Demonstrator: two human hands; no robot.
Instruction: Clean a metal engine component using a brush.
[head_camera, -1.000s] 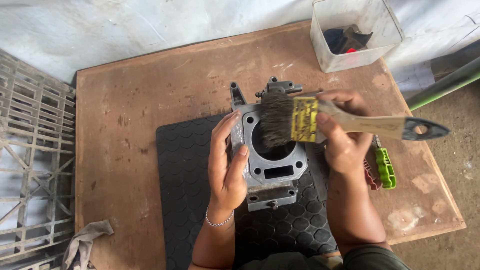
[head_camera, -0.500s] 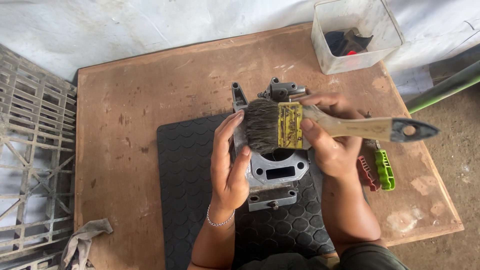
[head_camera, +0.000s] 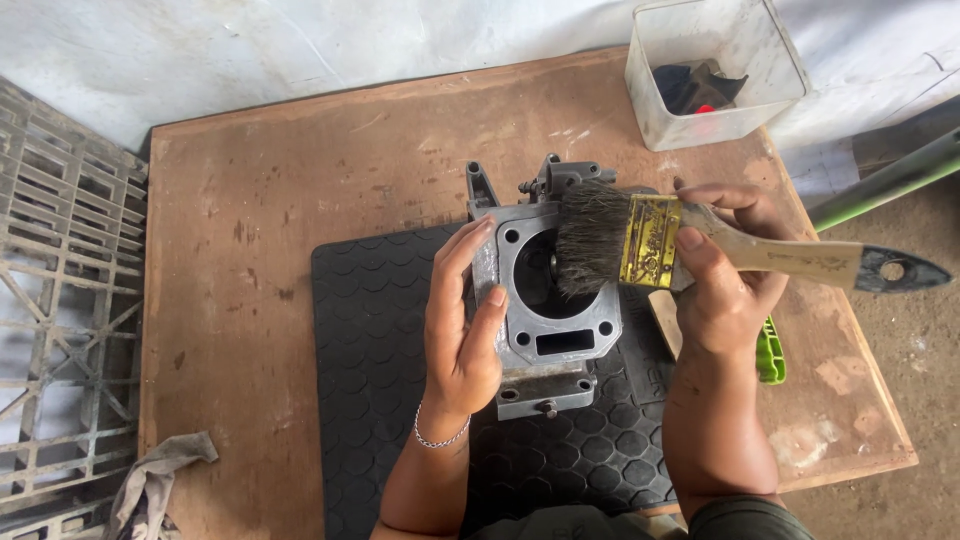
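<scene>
The left hand lies flat and open against the near side of a grey metal engine cylinder block, steadying it. The right hand is closed around the wooden handle of a paintbrush, whose dark bristles rest on the block's top face at the round bore. The block stands between the hands on a black rubber mat covering the wooden desk. Beyond the right hand stands a white plastic tub; under its wrist lies a green tool.
</scene>
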